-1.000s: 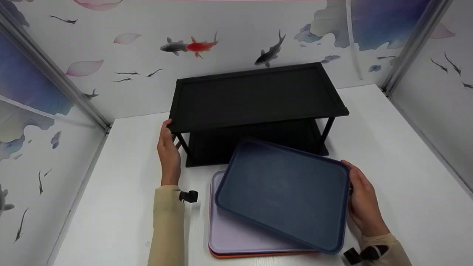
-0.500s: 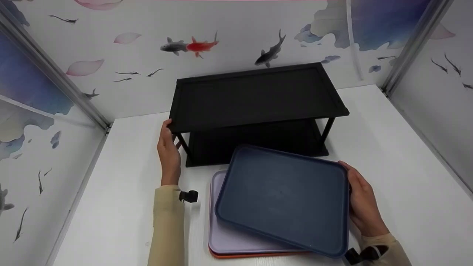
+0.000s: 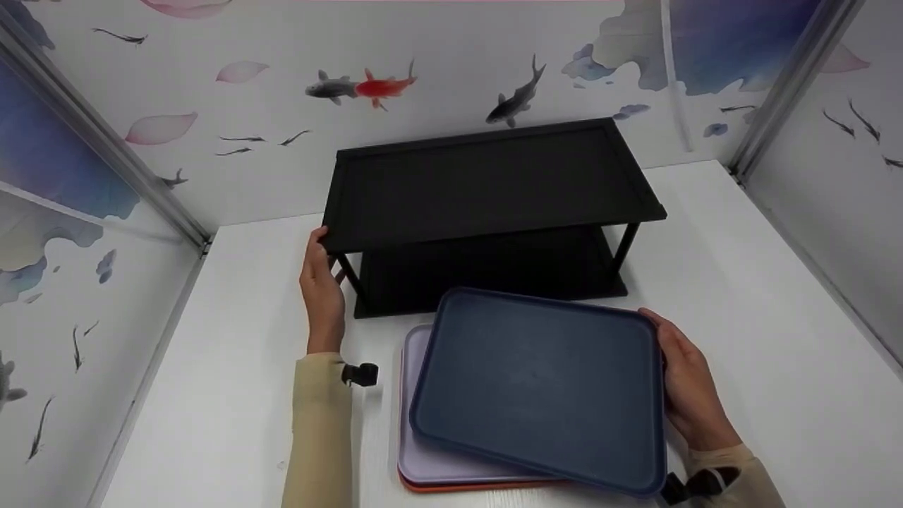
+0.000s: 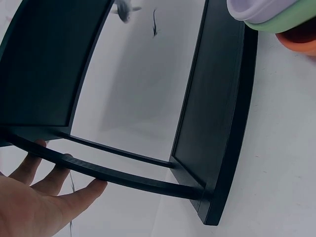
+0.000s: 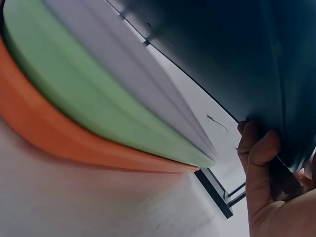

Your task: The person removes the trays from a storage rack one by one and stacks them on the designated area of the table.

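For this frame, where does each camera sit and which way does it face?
Head: looks forward and down at the black shelf, blue tray, left hand and right hand, with both sleeves.
Left wrist: low, looks through the shelf frame; fingers touch its bar.
Right wrist: low beside the stacked trays; fingers hold the blue tray.
All views share the shelf.

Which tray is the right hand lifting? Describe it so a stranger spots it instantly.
Find the black two-tier shelf on the white table. In front lies a tray stack. The dark blue tray is topmost, tilted, gripped by the right hand; the others are lilac, green, orange.
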A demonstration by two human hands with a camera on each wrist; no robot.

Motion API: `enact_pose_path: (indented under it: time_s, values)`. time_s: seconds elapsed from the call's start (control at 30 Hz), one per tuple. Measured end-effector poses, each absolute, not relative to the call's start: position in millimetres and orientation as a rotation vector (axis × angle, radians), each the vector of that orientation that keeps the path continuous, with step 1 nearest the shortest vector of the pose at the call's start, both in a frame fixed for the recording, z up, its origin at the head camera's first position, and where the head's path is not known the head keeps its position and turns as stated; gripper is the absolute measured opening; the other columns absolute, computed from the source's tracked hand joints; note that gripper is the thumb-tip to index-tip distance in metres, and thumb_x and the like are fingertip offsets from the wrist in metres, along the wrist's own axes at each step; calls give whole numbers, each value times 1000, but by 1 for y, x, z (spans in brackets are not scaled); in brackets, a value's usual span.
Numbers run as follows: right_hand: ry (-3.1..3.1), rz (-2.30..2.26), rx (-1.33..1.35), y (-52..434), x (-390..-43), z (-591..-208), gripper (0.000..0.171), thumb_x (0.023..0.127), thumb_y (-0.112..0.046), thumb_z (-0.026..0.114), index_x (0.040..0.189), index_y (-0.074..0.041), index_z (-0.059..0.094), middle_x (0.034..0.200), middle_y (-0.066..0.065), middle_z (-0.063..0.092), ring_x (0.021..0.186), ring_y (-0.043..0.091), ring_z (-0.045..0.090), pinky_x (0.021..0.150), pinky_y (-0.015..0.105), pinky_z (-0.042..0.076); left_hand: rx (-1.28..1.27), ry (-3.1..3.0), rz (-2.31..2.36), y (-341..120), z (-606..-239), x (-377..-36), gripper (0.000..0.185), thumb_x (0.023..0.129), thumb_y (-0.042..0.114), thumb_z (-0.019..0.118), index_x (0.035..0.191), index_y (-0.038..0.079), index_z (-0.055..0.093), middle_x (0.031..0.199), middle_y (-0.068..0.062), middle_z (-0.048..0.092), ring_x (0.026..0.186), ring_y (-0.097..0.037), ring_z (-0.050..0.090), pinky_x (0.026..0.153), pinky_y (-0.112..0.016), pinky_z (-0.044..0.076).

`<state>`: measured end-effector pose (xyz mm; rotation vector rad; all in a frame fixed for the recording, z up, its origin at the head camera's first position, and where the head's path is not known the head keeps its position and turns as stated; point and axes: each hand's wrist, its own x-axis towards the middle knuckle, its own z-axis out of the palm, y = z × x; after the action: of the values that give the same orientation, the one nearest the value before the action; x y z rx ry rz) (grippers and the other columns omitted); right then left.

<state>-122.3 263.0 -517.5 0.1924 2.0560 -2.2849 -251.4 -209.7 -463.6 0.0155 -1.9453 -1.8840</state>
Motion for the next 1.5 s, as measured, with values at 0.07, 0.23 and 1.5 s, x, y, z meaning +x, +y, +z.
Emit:
enact_pose_path:
  time_s: [0.07,0.23,1.5]
  values:
    - [2089,-2249,199,262,-122,-518,68,106,-55,37,160,-14,34,149,-1,43,125,3,52,96,17,47,21,-1948,-1884,-210,-464,-252,45,114,36,31,154,20,45,162,1,39,148,-21,37,115,-56,37]
    - [2130,-2204,207,260,-123,-519,68,107,-55,36,159,-11,36,142,-4,50,121,6,53,95,19,48,36,-1948,-1895,-210,-464,-253,45,114,31,30,155,15,43,163,-4,38,149,-24,36,116,-57,36]
    - [2303,-2002,141,250,-122,-518,62,100,-28,69,153,-4,46,131,-15,62,108,3,66,85,25,57,28,-1954,-1906,-197,-438,-232,46,114,28,28,155,11,41,165,-9,33,151,-33,32,117,-61,31]
